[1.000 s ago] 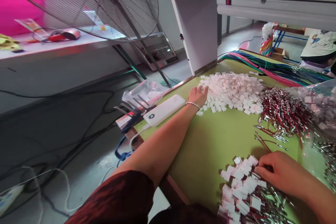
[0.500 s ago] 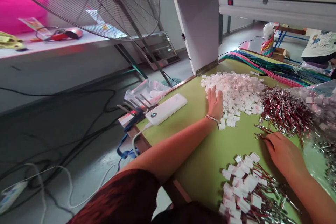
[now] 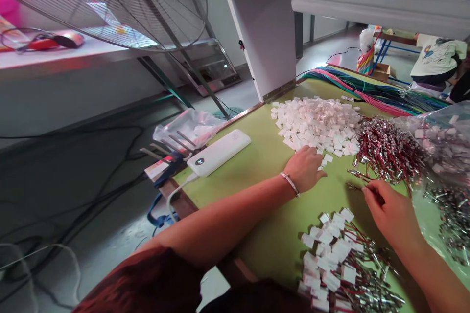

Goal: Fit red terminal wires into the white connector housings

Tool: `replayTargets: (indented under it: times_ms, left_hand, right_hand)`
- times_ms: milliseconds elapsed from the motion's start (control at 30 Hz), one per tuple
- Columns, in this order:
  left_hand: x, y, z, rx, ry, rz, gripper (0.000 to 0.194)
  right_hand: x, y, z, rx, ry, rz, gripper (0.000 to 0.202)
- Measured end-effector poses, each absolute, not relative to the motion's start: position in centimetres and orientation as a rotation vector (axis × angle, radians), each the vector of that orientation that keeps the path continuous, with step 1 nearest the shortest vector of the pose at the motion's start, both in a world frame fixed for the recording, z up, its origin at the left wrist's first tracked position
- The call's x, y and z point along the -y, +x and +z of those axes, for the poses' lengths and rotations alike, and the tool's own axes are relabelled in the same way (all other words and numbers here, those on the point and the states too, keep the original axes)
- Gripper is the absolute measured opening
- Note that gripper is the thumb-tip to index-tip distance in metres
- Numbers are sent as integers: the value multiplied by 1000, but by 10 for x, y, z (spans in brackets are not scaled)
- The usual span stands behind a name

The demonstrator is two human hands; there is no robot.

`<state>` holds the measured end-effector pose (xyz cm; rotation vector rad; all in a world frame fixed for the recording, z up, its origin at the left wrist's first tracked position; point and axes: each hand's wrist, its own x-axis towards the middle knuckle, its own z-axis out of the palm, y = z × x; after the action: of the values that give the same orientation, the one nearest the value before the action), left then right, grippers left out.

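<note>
My left hand [image 3: 305, 168] is palm down at the near edge of a heap of white connectors [image 3: 317, 120], over a few loose ones. Its fingers are bent, and what lies under them is hidden. My right hand [image 3: 391, 205] pinches short wires with metal ends [image 3: 358, 174], which point left from the fingertips. Beyond it lies a pile of dark red wires with metal terminals [image 3: 389, 149]. Nearer to me, white connectors with red wires attached [image 3: 336, 249] form another pile on the green tabletop [image 3: 271, 234].
A white power bank [image 3: 220, 151] with a cable lies at the table's left edge, beside a plastic bag [image 3: 187, 127]. Long coloured wires [image 3: 374, 90] stretch across the back. Clear bags [image 3: 446, 142] lie at right. A large fan [image 3: 147, 5] stands left. A person [image 3: 436, 58] is far right.
My left hand has drawn back toward me from the left side of the white heap, its fingers now bent. My right hand still pinches the wires. The view has shifted a little.
</note>
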<state>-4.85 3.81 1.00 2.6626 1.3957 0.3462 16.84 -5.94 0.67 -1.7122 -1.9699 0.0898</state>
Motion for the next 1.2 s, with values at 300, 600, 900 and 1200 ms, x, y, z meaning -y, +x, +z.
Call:
replayTargets:
  times_ms: [300, 600, 900, 1200]
  left_hand:
    - [-34, -42, -7, -763, 2665, 529, 15]
    - [-35, -42, -2, -838, 2626, 543, 17]
    - [-29, -36, -4, -805, 2607, 596, 16]
    - [-19, -29, -8, -816, 1362, 590, 18]
  right_hand:
    - [60, 166, 5, 1903, -1782, 579, 25]
    - [58, 169, 6, 1933, -1814, 566, 20]
    - [59, 164, 6, 2002, -1838, 451, 19]
    - [63, 160, 12, 1862, -1668, 597, 24]
